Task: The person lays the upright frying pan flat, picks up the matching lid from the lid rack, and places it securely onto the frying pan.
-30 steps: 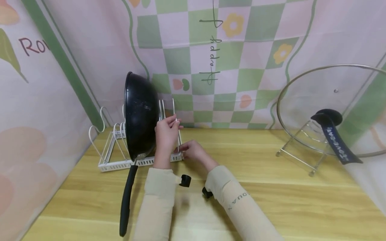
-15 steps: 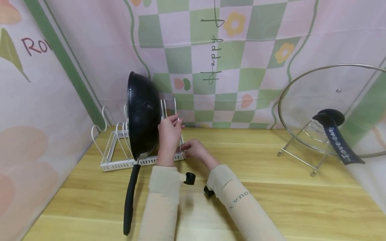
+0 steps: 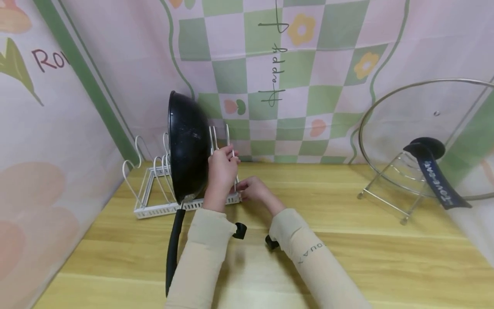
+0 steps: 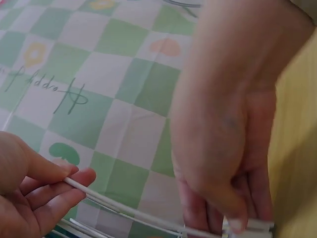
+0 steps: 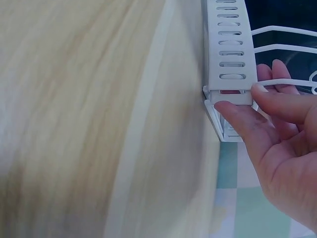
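A white wire pan rack (image 3: 156,211) stands on the table with a slotted rail along its front. A black wok (image 3: 189,141) stands on edge in it, its black handle (image 3: 175,244) sticking out toward me, partly behind the left sleeve. My left hand (image 3: 221,171) pinches the upper part of the rack's rightmost wire divider (image 4: 111,201) between thumb and fingers. Lower down, my right hand (image 3: 255,189) grips the rail's right end (image 5: 214,49); its fingers also touch the foot of that divider, seen in the right wrist view.
At right a glass lid (image 3: 390,116) with a metal rim leans in a small wire stand (image 3: 386,201), with a black knob and spatula-like handle (image 3: 438,180) in front. A patterned cloth (image 3: 266,73) hangs behind the wooden table (image 3: 347,266).
Both hands keep their hold on the rack. The whole head view has shifted slightly, so rack, wok and hands appear a little farther right. The left sleeve now covers part of the wok handle.
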Demonstrator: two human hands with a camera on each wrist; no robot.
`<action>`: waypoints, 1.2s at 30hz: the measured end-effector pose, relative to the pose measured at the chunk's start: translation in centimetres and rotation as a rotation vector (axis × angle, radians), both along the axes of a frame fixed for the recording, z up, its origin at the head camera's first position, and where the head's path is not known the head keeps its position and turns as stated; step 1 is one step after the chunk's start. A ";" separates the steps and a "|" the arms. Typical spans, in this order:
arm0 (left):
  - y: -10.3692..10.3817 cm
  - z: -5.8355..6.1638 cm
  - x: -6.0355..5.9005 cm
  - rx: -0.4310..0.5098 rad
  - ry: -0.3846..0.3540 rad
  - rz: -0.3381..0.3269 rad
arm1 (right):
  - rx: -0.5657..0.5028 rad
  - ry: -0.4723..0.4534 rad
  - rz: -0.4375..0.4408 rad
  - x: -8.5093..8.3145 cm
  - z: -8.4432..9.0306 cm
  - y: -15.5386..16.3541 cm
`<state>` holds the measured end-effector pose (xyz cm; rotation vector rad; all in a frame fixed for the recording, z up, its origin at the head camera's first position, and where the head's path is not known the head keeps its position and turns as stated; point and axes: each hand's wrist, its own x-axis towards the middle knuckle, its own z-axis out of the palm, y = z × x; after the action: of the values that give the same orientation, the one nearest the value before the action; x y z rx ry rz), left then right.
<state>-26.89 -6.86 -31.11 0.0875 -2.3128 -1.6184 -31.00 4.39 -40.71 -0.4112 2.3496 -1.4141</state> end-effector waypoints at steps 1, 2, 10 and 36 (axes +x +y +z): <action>0.0 0.0 0.0 -0.003 0.000 -0.009 | -0.008 -0.008 -0.002 -0.1 0.0 0.1; -0.1 0.1 0.0 -0.007 -0.001 -0.016 | -0.015 -0.011 0.005 -0.1 0.0 0.1; -0.5 0.3 -0.5 -0.022 -0.032 -0.074 | -0.065 -0.031 0.010 -0.3 0.0 0.4; -0.2 -0.3 0.2 -0.094 -0.007 -0.150 | -0.073 -0.067 0.046 -0.1 0.4 1.7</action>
<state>-26.70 -7.08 -31.37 -0.1050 -2.4487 -1.5760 -31.14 6.06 -40.28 -0.4284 2.2265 -1.4722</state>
